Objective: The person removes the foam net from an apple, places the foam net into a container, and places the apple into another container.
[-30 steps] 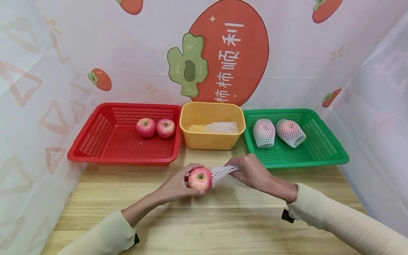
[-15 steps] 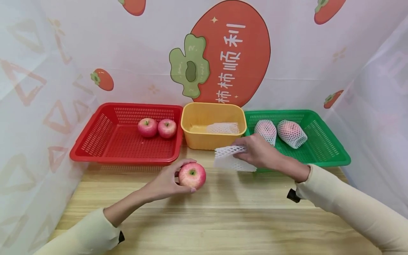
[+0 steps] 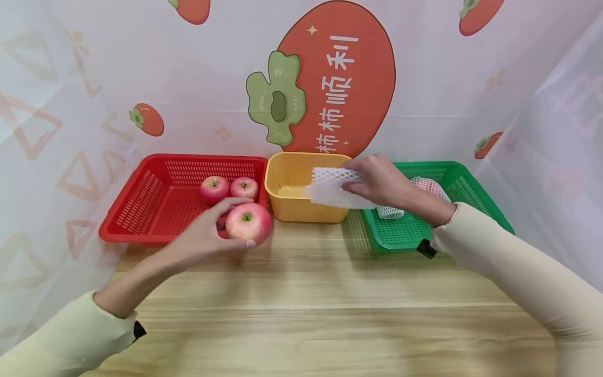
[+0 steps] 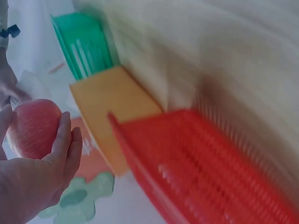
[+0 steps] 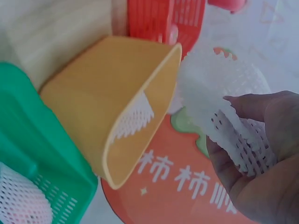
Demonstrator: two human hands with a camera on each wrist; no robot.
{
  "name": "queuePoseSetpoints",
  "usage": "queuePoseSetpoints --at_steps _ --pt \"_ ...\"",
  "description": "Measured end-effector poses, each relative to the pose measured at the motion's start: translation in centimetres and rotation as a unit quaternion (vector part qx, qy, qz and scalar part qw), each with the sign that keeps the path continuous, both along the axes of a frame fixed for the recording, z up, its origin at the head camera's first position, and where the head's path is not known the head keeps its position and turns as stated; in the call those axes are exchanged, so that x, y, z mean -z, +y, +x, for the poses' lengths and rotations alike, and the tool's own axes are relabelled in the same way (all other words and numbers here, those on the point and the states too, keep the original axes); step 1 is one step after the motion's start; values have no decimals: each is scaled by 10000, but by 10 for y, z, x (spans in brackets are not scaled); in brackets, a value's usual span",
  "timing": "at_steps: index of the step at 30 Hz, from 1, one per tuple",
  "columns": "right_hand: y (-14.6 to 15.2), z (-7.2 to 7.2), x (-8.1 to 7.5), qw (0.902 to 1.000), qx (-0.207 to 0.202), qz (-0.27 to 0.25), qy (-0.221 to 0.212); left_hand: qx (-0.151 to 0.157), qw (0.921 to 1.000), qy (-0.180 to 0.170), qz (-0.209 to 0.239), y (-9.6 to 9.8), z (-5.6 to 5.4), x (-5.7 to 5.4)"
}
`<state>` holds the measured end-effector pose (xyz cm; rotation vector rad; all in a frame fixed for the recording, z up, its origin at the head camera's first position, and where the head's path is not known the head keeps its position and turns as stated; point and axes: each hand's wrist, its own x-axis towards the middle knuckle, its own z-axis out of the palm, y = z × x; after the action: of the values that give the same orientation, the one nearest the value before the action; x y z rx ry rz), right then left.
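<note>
My left hand grips a bare red apple at the near right edge of the red basket. The left wrist view shows fingers and thumb around that apple. My right hand pinches a white foam net sleeve, held in front of and above the yellow bin. In the right wrist view, thumb and fingers pinch the crumpled sleeve, outside the bin's rim. Another foam net lies inside the bin.
Two bare apples sit in the red basket. The green basket at right holds apples in foam nets, partly hidden by my right hand and arm. A printed cloth hangs behind; the wooden table lies in front.
The apple has come out of the foam net. My left hand has carried it left and away from me to the red basket; my right hand has raised the net toward the yellow bin.
</note>
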<state>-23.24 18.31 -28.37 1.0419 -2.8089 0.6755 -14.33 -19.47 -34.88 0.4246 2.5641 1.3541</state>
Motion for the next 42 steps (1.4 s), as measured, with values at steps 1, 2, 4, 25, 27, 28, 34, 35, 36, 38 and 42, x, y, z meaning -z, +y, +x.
queuePoseSetpoints --at_steps 1,2,4,25,27,28,34,35,36,38,42 --pt "0 -5 -1 10000 0 -27 42 -88 9999 -67 -38 -4 -4 -4" --pt "-1 -10 -1 10000 -16 -59 78 -165 9998 -108 -41 -8 -7 -7" --pt "-3 -21 -2 9999 -8 -84 108 -303 9992 -244 42 -16 -15 -12" --pt "-15 -101 21 9940 943 238 -507 -1631 9652 -1192 1664 -100 -102 -26" --pt "-15 -105 26 9930 994 269 -579 -1742 9614 -1239 1735 -107 -109 -28" --pt "-16 -106 28 9927 1004 287 -610 -1793 9608 -1242 1713 -110 -113 -29" --pt "-21 -112 40 9917 965 465 -714 -2109 9573 -1161 1600 -122 -128 -28" --pt "-21 -112 43 9917 948 497 -710 -2140 9576 -1162 1542 -124 -130 -27" --pt "-22 -113 45 9918 937 527 -696 -2171 9578 -1162 1483 -125 -132 -25" --pt "-23 -113 49 9917 934 557 -680 -2217 9596 -1182 1263 -127 -136 -22" --pt "-24 -114 57 9913 970 616 -635 -2356 9554 -1336 1175 -130 -145 -12"
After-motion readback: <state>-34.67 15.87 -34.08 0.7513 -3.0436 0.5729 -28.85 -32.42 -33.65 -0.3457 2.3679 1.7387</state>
